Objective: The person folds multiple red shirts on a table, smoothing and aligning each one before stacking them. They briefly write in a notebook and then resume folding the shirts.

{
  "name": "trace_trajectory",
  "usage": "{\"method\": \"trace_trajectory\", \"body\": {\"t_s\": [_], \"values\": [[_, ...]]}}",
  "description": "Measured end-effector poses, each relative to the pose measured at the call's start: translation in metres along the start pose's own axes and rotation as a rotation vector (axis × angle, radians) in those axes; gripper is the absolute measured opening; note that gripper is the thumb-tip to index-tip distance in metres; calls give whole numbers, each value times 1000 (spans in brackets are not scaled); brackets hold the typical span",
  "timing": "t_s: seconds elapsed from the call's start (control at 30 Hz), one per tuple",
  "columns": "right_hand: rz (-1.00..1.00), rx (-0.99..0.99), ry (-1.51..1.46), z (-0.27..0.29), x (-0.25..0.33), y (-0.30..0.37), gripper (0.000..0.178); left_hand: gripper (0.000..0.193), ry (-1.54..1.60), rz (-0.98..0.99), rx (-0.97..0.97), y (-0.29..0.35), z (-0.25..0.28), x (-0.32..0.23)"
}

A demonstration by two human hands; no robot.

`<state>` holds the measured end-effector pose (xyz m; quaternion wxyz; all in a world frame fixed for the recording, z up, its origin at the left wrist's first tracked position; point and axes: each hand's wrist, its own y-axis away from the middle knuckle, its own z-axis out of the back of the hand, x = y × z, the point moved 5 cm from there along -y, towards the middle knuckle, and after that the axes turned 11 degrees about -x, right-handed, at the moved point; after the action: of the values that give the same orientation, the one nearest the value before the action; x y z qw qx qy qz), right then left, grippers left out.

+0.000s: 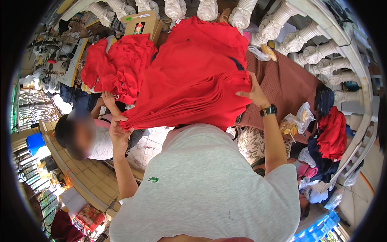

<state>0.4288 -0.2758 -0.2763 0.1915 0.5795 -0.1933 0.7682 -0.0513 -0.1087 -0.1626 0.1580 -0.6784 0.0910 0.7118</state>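
A thick stack of red shirts (pixel 193 60) lies in front of me, its near layers gathered into many folds. My left hand (pixel 119 130) is closed on the stack's near left corner, pinching the bunched cloth. At the right edge my right hand (pixel 256 93), with a dark watch on the wrist, grips the cloth between thumb and fingers. A dark trim strip shows on the stack near that hand. Left of the stack is a looser heap of red garments (pixel 125 60), where another person's hand (pixel 108 99) rests.
Close on my left sits a co-worker (pixel 100 137). A brown textured cloth (pixel 278 80) covers the surface at right. Behind stand a cardboard box (pixel 143 26) and white balusters (pixel 207 10). Plastic bags (pixel 304 117) and more red clothing (pixel 332 135) lie far right.
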Motion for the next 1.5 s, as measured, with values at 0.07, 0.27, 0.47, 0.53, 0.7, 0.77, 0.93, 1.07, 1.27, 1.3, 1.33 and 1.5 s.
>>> {"method": "trace_trajectory", "body": {"t_s": [0.07, 0.27, 0.47, 0.53, 0.7, 0.77, 0.93, 1.07, 1.27, 1.3, 1.33, 1.5], "values": [[-150, -95, -275, 0, -16, 19, 67, 41, 1, 72, 7, -1, 0, 2], [-368, -190, -757, -2, -43, 48, 60, 39, 30, 77, 47, -7, -8, -2], [-117, -385, -554, -6, -38, 60, 59, 38, 4, 70, 56, -5, -4, 0], [-32, -420, -451, -10, -53, 66, 59, 39, -5, 66, 64, -5, -4, 1], [-203, -372, -547, -28, -27, 79, 60, 41, -30, 29, 52, 3, -2, 4], [-190, -349, -594, -28, -29, 85, 57, 41, -8, 24, 61, 4, 1, 9], [-140, -366, -440, -35, -25, 88, 51, 41, 0, 70, 59, 6, -2, 9], [-108, -470, -243, -32, -53, 95, 43, 41, 23, 84, 79, 5, -5, 7], [124, -474, 82, -27, -43, 103, 40, 42, -20, 43, 80, 7, 2, 15], [116, -462, 97, -26, -44, 100, 40, 42, -35, 35, 83, 5, 2, 16], [108, -451, 113, -23, -48, 95, 41, 42, -50, 1, 77, 3, 1, 14], [40, -494, -184, 39, 44, 80, 21, 41, -91, -228, 9, -15, 11, -27]]}}
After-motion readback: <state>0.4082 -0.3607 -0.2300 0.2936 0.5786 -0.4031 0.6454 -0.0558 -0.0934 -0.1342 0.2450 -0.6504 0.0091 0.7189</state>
